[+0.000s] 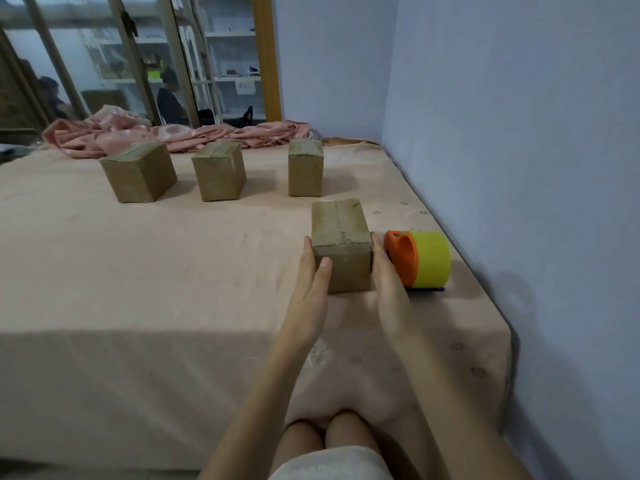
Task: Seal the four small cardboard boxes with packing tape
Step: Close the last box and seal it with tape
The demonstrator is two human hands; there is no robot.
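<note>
Both hands (313, 271) flanking box (341, 244) beside tape dispenser (420, 259)

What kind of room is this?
Probably a bedroom used for packing: the boxes sit on a sheeted mattress, a crumpled pink blanket lies at its far edge, and a glass door shows shelving beyond.

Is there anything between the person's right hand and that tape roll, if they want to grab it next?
Nothing visible. The right hand rests against the near box, and the tape dispenser sits just to that hand's right on the bed, with no object between them.
</note>
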